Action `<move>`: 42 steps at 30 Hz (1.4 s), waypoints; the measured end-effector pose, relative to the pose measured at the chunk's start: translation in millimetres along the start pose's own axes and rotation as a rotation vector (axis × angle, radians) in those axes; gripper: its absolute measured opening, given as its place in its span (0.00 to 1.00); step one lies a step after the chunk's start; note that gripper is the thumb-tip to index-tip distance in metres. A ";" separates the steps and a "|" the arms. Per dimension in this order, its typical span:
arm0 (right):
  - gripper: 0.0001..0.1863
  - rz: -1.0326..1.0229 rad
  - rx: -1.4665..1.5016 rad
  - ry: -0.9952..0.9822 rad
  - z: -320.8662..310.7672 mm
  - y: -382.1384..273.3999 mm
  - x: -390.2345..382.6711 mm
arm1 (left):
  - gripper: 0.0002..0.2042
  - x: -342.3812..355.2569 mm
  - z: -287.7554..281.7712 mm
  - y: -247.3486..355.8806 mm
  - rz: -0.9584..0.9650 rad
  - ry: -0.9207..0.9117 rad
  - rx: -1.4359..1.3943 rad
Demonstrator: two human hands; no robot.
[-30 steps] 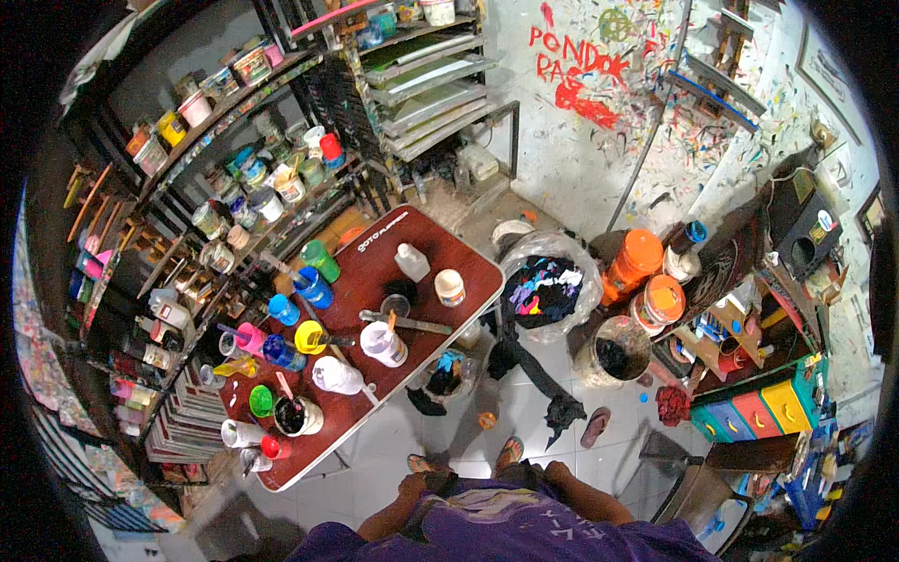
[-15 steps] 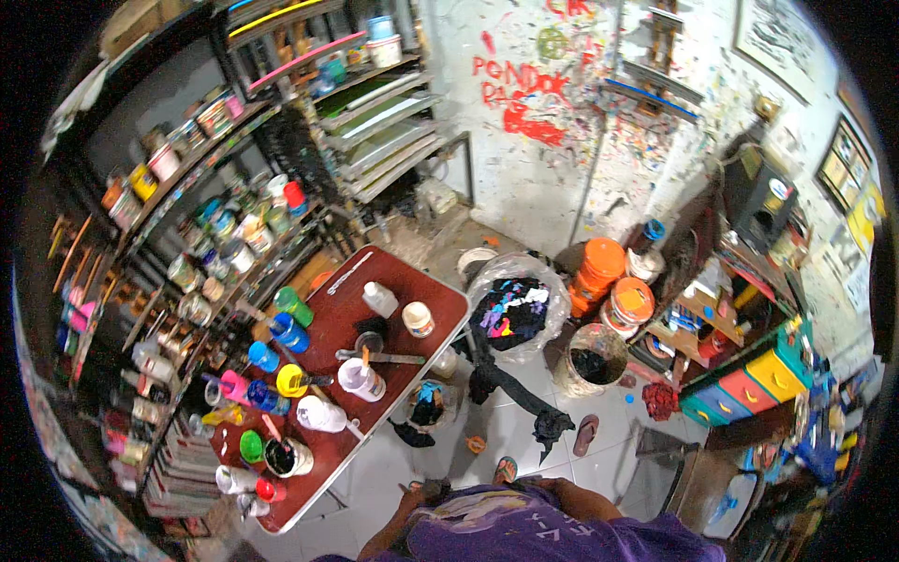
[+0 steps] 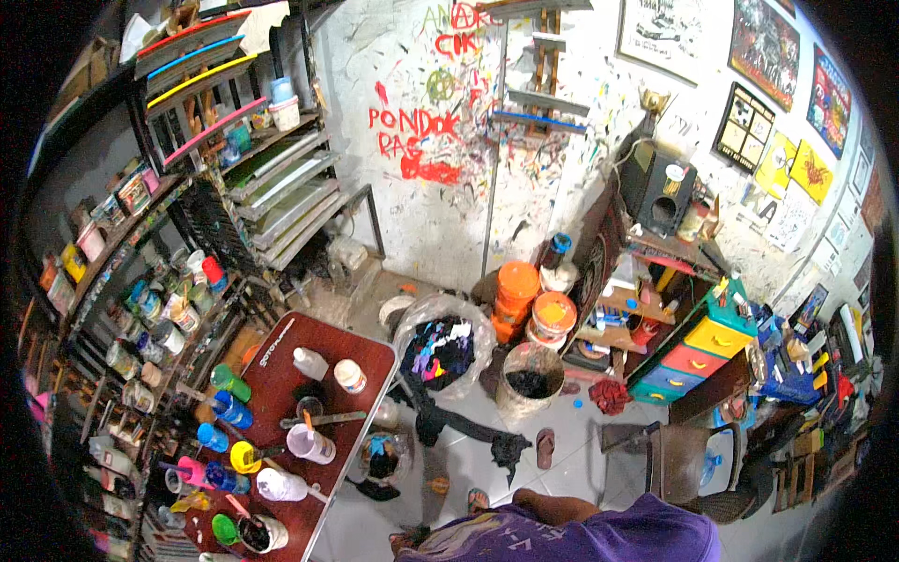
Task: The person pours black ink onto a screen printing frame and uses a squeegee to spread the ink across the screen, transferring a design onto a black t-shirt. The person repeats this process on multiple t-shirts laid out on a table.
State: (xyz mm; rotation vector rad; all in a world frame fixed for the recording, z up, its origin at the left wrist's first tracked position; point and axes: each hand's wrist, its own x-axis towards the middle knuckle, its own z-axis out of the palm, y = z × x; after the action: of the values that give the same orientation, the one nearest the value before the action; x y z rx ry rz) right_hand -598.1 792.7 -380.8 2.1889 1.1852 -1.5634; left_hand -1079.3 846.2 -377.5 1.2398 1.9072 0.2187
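Black cloth strip: [image 3: 510,451] lies on the tiled floor at twelve o'clock from the waist, trailing toward the lined bin [image 3: 433,382] at eleven; a step forward could snag the sandalled foot [image 3: 478,499] and drag it.
Lone flip-flop: [image 3: 545,449] sits near the strip at one o'clock; a careless step could turn on it.
Red-brown table: [image 3: 267,389] stands at ten o'clock, crowded with tubs; an elbow swung that way could knock the white cup [image 3: 311,444] near its edge and spill whatever it holds.
Chair: [image 3: 691,461] at two o'clock; turning without looking might bump it.
Left hand: [image 3: 406,543] hangs low at nine o'clock, partly behind the purple shirt [image 3: 571,536]; finger spread cannot be told, and no held thing shows.
Right hand: [image 3: 528,500] low at twelve to one, its forearm along the shirt's forward edge; fingers hidden, so wide or narrow cannot be told.
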 end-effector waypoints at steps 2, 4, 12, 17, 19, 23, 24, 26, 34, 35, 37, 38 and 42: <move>0.33 -0.014 0.009 0.002 -6.7 -9.8 4.5 | 0.40 9.6 -2.9 9.9 0.010 0.013 0.000; 0.31 -0.037 0.005 0.004 -15.0 -23.2 10.9 | 0.39 17.8 -5.4 19.2 0.016 0.031 -0.006; 0.27 -0.184 -0.066 -0.023 -48.9 -110.0 49.0 | 0.39 30.6 -7.9 28.2 -0.044 0.127 -0.040; 0.24 -0.346 -0.217 -0.051 -46.4 -178.0 72.6 | 0.38 -15.4 6.5 -36.5 -0.171 0.242 -0.097; 0.23 -0.440 -0.307 -0.033 -52.2 -210.8 72.5 | 0.38 -55.9 26.6 -75.9 -0.250 0.310 -0.115; 0.21 -0.754 -0.450 0.107 -84.1 -324.7 21.4 | 0.26 -122.6 78.3 -127.5 -0.479 0.416 -0.075; 0.21 -0.872 -0.507 0.159 -90.2 -368.3 -4.1 | 0.19 -131.5 85.9 -135.5 -0.543 0.417 -0.082; 0.20 -1.184 -0.614 0.264 -88.6 -462.4 -68.2 | 0.21 -139.2 90.8 -150.8 -0.476 0.400 -0.153; 0.25 -1.752 -0.526 0.196 112.8 -772.0 -311.9 | 0.20 -178.6 25.1 -236.0 -0.373 0.290 -0.559; 0.27 -1.830 -0.596 0.172 150.2 -803.6 -325.2 | 0.21 -181.8 21.2 -241.0 -0.344 0.361 -0.735; 0.30 -1.961 -0.727 0.234 227.7 -861.0 -344.4 | 0.23 -189.2 21.0 -249.1 -0.284 0.512 -1.087; 0.31 -1.992 -0.801 0.315 267.0 -889.9 -352.4 | 0.24 -192.3 23.9 -254.6 -0.249 0.596 -1.261; 0.33 -2.094 -0.969 0.518 397.7 -1003.9 -382.6 | 0.25 -233.0 50.4 -298.6 -0.512 0.947 -1.505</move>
State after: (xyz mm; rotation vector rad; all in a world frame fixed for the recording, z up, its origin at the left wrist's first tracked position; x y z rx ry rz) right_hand -1626.9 1038.2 59.4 0.0761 3.5343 0.0693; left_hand -1206.2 492.1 -444.8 -0.4726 1.8213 1.7587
